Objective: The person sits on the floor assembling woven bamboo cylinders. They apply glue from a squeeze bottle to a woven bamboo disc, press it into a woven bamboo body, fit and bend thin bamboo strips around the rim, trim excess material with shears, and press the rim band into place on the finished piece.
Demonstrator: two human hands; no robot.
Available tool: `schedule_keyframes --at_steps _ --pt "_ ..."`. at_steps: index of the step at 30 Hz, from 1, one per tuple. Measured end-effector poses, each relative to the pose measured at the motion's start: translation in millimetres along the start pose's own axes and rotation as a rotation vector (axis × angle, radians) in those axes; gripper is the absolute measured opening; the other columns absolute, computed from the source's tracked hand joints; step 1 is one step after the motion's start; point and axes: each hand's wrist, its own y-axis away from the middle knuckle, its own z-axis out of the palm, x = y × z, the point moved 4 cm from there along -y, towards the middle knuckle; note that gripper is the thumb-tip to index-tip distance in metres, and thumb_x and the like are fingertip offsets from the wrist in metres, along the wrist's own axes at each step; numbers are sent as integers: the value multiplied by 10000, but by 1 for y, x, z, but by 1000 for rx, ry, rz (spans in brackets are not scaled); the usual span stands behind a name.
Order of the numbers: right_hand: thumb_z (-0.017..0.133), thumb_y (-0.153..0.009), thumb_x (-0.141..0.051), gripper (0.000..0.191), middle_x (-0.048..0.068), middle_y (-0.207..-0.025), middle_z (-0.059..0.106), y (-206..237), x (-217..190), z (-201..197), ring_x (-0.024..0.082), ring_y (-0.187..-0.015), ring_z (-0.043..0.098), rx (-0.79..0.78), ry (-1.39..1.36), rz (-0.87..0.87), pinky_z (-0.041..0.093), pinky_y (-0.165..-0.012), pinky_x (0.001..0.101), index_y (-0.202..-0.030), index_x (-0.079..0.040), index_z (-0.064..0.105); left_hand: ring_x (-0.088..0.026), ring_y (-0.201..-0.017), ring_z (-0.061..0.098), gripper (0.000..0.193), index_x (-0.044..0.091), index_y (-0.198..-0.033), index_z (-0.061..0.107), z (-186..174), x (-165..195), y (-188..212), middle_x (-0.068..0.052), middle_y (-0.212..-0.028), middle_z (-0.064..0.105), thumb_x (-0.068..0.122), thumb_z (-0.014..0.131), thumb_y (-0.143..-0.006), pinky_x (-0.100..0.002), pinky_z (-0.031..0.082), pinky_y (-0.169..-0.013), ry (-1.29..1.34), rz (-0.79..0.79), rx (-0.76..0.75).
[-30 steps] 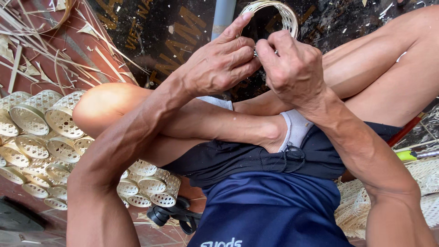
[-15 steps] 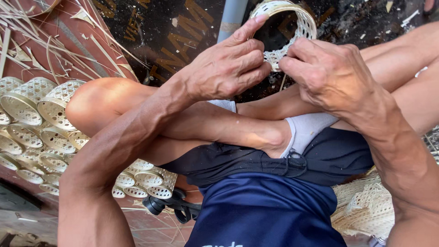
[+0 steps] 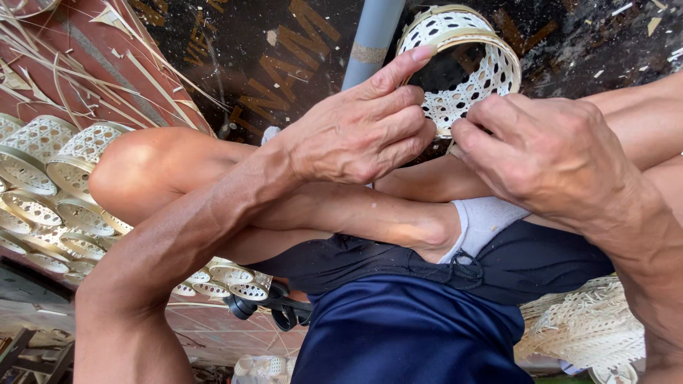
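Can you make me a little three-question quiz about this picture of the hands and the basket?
1. True or false: both hands touch the small woven basket.
2. What lies stacked beside the person's knee: A) finished woven baskets, B) bricks, C) bottles?
3. Which hand has a finger stretched up along the basket's rim?

Key:
1. True: the left hand and the right hand both grip it.
2. A.
3. The left hand.

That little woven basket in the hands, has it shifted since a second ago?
Cannot tell for sure. The woven basket sits further right of the grey pole than before, but the head camera moved too; both hands hold it.
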Motion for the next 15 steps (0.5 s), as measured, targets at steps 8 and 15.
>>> schedule_keyframes --at_steps 8,15 --pt "717 -804 -98 166 1 -774 555 2 0 5 127 -632 554 120 292 -176 411 -537 257 -958 -40 738 -238 -993 576 186 -59 -1031 660 4 3 1 -66 -975 494 31 608 -876 -538 236 -1326 -94 -34 -46" --pt "701 -763 -89 150 -1 -769 587 4 11 14 108 -571 526 145 329 -251 365 -497 249 -901 -41 734 -236 -976 574 137 -43 -971 666 6 -1 0 -74 -1011 530 17 626 -855 -542 231 -1328 -15 -33 2"
